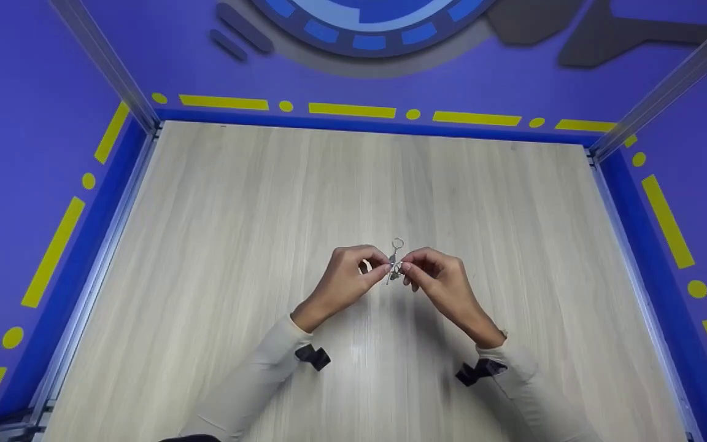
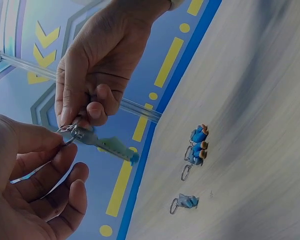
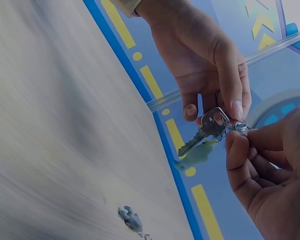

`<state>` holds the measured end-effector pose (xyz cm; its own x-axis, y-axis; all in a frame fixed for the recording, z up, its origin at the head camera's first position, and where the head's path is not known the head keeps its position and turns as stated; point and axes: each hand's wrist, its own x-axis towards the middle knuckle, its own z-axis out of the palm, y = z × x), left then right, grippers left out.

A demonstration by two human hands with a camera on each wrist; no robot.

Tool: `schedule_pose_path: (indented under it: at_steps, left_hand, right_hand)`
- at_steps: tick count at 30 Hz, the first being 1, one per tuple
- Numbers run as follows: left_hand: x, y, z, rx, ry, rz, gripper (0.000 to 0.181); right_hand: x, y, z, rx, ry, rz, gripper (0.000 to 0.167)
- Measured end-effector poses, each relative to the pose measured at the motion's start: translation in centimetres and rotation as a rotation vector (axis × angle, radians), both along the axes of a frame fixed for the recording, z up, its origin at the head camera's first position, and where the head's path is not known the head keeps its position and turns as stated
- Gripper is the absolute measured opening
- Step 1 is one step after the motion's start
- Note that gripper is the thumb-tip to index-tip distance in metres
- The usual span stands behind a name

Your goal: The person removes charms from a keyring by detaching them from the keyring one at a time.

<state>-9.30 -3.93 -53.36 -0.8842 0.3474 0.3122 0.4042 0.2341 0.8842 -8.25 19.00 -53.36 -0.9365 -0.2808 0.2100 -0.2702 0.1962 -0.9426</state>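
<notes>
Above the middle of the table, my left hand (image 1: 350,273) and my right hand (image 1: 442,279) meet fingertip to fingertip. Thumb and forefinger of each pinch a small metal key ring (image 2: 68,136) from opposite sides. A silver key (image 3: 206,129) hangs at the ring, seen clearly in the right wrist view. Beside the key dangles a pale green charm (image 2: 112,145), tilted down and away from the fingers. Whether the key is fully threaded on the ring cannot be made out. The fingertips hide part of the ring.
On the wooden table (image 1: 237,215) lie other keychains: a blue and orange figure charm (image 2: 199,134) with rings beside it, and a grey-blue charm (image 2: 188,201) with its own ring (image 2: 174,206). Blue panels (image 1: 390,80) with yellow dashes border the table at the back and sides.
</notes>
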Motion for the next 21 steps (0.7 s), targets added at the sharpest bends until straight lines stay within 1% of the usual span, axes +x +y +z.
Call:
schedule_pose_path:
  at_steps: [5, 9, 12, 16, 18, 21]
  left_hand:
    - [-0.02, -0.05, -0.04, 0.034, -0.038, 0.037, 0.006]
    - [-0.04, -0.12, -0.14, 0.082, -0.059, 0.075, 0.005]
    - [-0.07, -0.14, -0.18, 0.103, -0.063, 0.09, 0.005]
    - [-0.21, -0.17, -0.09, 0.088, -0.085, 0.065, 0.006]
    - [-0.31, -0.22, -0.01, 0.064, -0.098, 0.039, 0.006]
    - [-0.43, -0.28, 0.18, 0.02, -0.097, -0.001, 0.005]
  right_hand:
    - [0.2, -0.32, -0.03, -0.026, 0.016, -0.039, 0.005]
    - [0.16, -0.64, 0.03, -0.063, 0.064, -0.064, 0.006]
    - [0.06, -0.81, 0.11, -0.101, 0.098, -0.063, 0.004]
    - [-0.07, -0.85, 0.14, -0.108, 0.133, -0.051, 0.003]
    - [-0.13, -0.79, 0.06, -0.083, 0.154, -0.051, 0.003]
    - [-0.21, -0.62, -0.15, -0.018, 0.206, -0.046, 0.004]
